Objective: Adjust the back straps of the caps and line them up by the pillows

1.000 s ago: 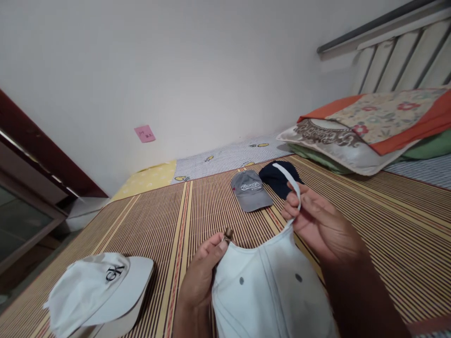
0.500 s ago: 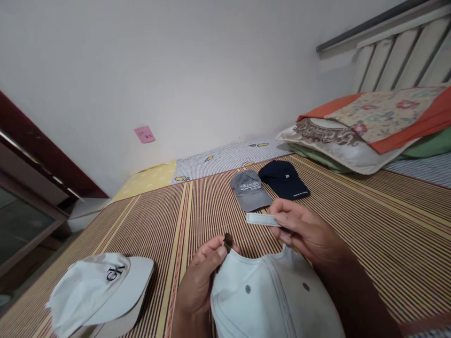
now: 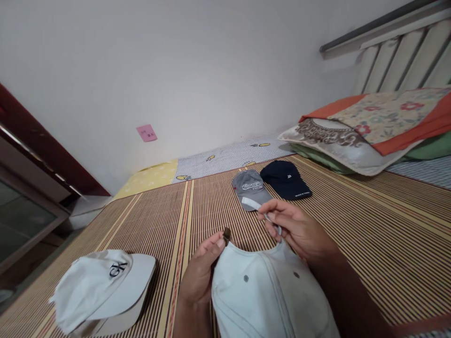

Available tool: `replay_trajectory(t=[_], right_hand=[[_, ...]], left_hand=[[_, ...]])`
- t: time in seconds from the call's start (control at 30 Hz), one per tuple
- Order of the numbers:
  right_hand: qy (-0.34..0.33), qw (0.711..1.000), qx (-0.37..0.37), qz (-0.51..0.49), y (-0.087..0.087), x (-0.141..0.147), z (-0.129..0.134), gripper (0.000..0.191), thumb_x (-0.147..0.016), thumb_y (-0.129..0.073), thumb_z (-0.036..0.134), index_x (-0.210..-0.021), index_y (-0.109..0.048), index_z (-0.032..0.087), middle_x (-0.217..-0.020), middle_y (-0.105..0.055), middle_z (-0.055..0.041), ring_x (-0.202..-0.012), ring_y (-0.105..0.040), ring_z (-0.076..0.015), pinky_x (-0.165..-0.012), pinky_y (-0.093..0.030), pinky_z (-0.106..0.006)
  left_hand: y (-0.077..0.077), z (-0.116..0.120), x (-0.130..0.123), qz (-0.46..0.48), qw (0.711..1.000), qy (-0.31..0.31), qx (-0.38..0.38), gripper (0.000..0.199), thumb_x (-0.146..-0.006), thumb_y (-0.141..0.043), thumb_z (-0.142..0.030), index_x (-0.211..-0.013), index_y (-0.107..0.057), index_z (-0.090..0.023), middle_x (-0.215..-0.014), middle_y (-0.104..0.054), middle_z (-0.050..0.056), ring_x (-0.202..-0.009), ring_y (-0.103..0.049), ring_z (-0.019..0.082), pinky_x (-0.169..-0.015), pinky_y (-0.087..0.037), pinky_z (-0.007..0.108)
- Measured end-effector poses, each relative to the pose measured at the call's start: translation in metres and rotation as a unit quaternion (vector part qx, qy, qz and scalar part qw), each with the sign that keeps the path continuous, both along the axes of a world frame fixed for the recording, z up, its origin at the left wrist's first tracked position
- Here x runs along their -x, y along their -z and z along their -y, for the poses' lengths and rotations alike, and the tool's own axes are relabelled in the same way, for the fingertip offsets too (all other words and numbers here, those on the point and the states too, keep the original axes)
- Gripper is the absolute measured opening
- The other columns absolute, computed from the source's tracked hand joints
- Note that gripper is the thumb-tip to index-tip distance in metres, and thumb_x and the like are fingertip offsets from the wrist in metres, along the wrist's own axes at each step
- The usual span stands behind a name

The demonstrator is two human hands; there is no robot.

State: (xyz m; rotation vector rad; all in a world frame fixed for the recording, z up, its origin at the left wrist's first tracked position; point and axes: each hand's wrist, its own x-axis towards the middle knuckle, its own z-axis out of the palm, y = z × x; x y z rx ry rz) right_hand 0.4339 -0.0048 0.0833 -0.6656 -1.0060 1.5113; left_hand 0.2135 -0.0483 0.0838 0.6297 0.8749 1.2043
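Observation:
A pale blue-white cap (image 3: pixel 257 291) is held up in front of me, its back opening facing away. My left hand (image 3: pixel 202 265) pinches the dark metal buckle (image 3: pixel 227 234) at the left corner of that opening. Between the thumb and fingers of my right hand (image 3: pixel 296 230) is the cap's adjustment strap (image 3: pixel 250 203), its free end pointing left. Strap and buckle are apart. The strap's end overlaps the view of a grey cap (image 3: pixel 251 185) lying farther off.
A navy cap (image 3: pixel 285 180) lies beside the grey one on the striped mat (image 3: pixel 165 234). At the left, two white caps (image 3: pixel 105 291) look stacked, the upper bearing dark letters. Pillows (image 3: pixel 352 141) are piled at the back right, below a radiator (image 3: pixel 405 58).
My right hand has shifted slightly left, and the strap now curves with its tip raised. The left hand keeps hold of the buckle. The view has shifted a little.

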Motion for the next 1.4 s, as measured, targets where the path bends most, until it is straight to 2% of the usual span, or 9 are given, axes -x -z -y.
replay_trajectory(t=[0.13, 0.23, 0.47, 0.6, 0.73, 0.93, 1.07, 1.17, 1.4], right_hand=[[-0.045, 0.997, -0.047, 0.050, 0.002, 0.005, 0.000, 0.012, -0.085, -0.073, 0.029, -0.091, -0.078, 0.020, -0.073, -0.067, -0.0008, -0.058, -0.055, -0.0091, -0.053, -0.043, -0.021], [-0.061, 0.990, -0.082, 0.094, 0.003, 0.009, -0.002, 0.017, -0.087, -0.072, 0.033, -0.097, -0.079, 0.021, -0.081, -0.070, -0.0023, -0.063, -0.057, -0.0107, -0.059, -0.045, -0.024], [-0.058, 0.985, -0.078, 0.139, 0.014, 0.013, -0.013, 0.023, -0.086, -0.075, 0.037, -0.103, -0.080, 0.022, -0.096, -0.075, -0.0051, -0.074, -0.063, -0.0132, -0.067, -0.048, -0.027], [-0.076, 0.994, -0.066, 0.038, 0.011, 0.009, -0.006, 0.029, -0.089, -0.073, 0.039, -0.113, -0.079, 0.023, -0.108, -0.075, -0.0081, -0.086, -0.065, -0.0155, -0.074, -0.049, -0.027], [-0.086, 0.994, -0.062, -0.028, 0.005, 0.006, 0.001, 0.029, -0.090, -0.073, 0.037, -0.115, -0.079, 0.024, -0.114, -0.074, -0.0090, -0.087, -0.065, -0.0153, -0.075, -0.050, -0.027], [-0.093, 0.984, -0.103, 0.109, 0.002, 0.009, -0.001, 0.023, -0.091, -0.071, 0.036, -0.109, -0.080, 0.025, -0.103, -0.075, -0.0058, -0.088, -0.066, -0.0161, -0.077, -0.050, -0.028], [-0.120, 0.965, -0.141, 0.185, -0.007, 0.009, 0.006, 0.020, -0.094, -0.067, 0.033, -0.108, -0.079, 0.025, -0.098, -0.074, -0.0035, -0.090, -0.066, -0.0161, -0.083, -0.050, -0.030], [-0.115, 0.954, -0.174, 0.215, -0.013, 0.008, 0.012, 0.020, -0.096, -0.064, 0.030, -0.110, -0.078, 0.026, -0.103, -0.073, -0.0032, -0.093, -0.066, -0.0162, -0.086, -0.050, -0.030], [-0.117, 0.942, -0.204, 0.238, -0.018, 0.008, 0.014, 0.022, -0.096, -0.063, 0.029, -0.112, -0.078, 0.025, -0.108, -0.073, -0.0043, -0.099, -0.067, -0.0179, -0.090, -0.049, -0.031]], left_hand=[[-0.005, 0.004, -0.004, -0.002, 1.000, 0.007, -0.016, 0.037, -0.062, -0.096, -0.034, -0.091, -0.079, -0.017, -0.074, -0.072, 0.000, -0.064, -0.063, 0.010, -0.064, -0.051, 0.018], [-0.005, 0.002, -0.003, -0.003, 1.000, 0.009, -0.020, 0.035, -0.062, -0.097, -0.034, -0.085, -0.077, -0.017, -0.074, -0.073, -0.001, -0.062, -0.063, 0.008, -0.064, -0.051, 0.016], [0.017, -0.017, 0.008, -0.015, 1.000, -0.017, 0.001, 0.037, -0.067, -0.094, -0.033, -0.093, -0.076, -0.015, -0.080, -0.075, 0.002, -0.069, -0.067, 0.011, -0.071, -0.055, 0.019], [0.019, -0.017, 0.011, 0.009, 1.000, -0.006, -0.023, 0.037, -0.071, -0.091, -0.032, -0.098, -0.076, -0.013, -0.089, -0.074, 0.004, -0.071, -0.066, 0.010, -0.069, -0.053, 0.018], [0.013, -0.009, 0.008, 0.024, 0.995, 0.071, -0.070, 0.031, -0.077, -0.086, -0.029, -0.102, -0.074, -0.015, -0.081, -0.067, 0.002, -0.064, -0.059, 0.008, -0.070, -0.051, 0.019], [0.004, -0.003, 0.003, 0.031, 0.993, 0.085, -0.075, 0.025, -0.075, -0.085, -0.027, -0.093, -0.072, -0.016, -0.079, -0.066, 0.001, -0.062, -0.057, 0.008, -0.064, -0.047, 0.018], [0.001, -0.004, 0.001, 0.013, 0.991, 0.105, -0.081, 0.026, -0.082, -0.080, -0.028, -0.103, -0.073, -0.015, -0.082, -0.070, 0.004, -0.064, -0.061, 0.010, -0.065, -0.048, 0.019], [-0.001, -0.003, -0.002, -0.007, 0.991, 0.110, -0.082, 0.033, -0.083, -0.080, -0.030, -0.111, -0.073, -0.015, -0.088, -0.074, 0.007, -0.070, -0.067, 0.015, -0.071, -0.052, 0.024], [-0.001, -0.001, -0.004, -0.019, 0.992, 0.090, -0.080, 0.030, -0.083, -0.080, -0.029, -0.109, -0.074, -0.016, -0.092, -0.076, 0.007, -0.074, -0.068, 0.014, -0.074, -0.052, 0.023]])
